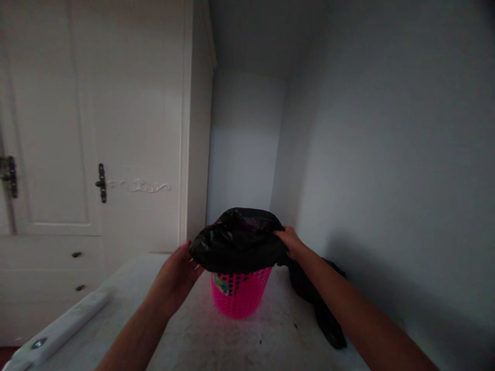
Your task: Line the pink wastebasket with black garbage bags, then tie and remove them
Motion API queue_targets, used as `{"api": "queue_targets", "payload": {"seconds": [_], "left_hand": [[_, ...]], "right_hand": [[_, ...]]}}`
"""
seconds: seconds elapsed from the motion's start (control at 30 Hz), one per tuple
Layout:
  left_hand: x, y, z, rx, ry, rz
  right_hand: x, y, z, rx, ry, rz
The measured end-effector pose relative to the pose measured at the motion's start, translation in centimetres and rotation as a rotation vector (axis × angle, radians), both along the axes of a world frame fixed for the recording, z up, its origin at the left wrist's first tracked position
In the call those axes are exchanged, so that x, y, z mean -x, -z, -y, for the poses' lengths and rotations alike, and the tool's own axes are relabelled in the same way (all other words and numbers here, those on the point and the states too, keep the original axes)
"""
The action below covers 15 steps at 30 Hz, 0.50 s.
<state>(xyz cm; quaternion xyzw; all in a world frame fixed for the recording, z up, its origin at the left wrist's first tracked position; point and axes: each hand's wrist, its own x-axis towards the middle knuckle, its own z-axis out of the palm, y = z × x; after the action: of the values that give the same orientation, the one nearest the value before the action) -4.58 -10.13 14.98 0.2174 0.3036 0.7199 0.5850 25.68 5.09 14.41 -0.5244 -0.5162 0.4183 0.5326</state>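
A bright pink perforated basket point(242, 296) stands upright on a pale surface, with a small coloured label on its left side. Black plastic bag material point(235, 252) covers its rim and hangs over the outside of the upper part. At the bag's left edge, my left hand point(180, 275) touches the plastic, palm toward the basket, fingers apart and partly behind the bag. On the right edge, my right hand point(289, 241) pinches the plastic, its fingertips partly hidden in the folds.
More black plastic point(328, 319) lies on the pale surface point(216, 345), right of the basket and partly under my right forearm. A long white object point(64, 327) lies at the left edge. A white wardrobe point(143, 129) stands behind at the left; a grey wall point(386, 154) rises at the right.
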Motion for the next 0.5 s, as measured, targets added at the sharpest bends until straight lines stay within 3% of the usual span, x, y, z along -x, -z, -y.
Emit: {"api": "queue_targets", "payload": {"seconds": [0.1, 0.17, 0.37, 0.5], "left_hand": [[0.8, -1.0, -1.1, -0.072, -0.099, 0.058], [1.4, -0.7, -1.9, -0.106, -0.097, 0.017], [1.6, 3.4, -3.2, -0.007, 0.034, -0.153], [1.0, 4.0, -3.6, 0.127, 0.048, -0.155]], "right_hand": [[-0.1, -0.2, 0.1, -0.023, -0.019, 0.021], [-0.2, -0.3, 0.2, -0.03, -0.039, 0.041], [-0.2, -0.6, 0.2, -0.03, -0.059, 0.098], [-0.2, -0.5, -0.1, -0.04, -0.069, 0.137]]}}
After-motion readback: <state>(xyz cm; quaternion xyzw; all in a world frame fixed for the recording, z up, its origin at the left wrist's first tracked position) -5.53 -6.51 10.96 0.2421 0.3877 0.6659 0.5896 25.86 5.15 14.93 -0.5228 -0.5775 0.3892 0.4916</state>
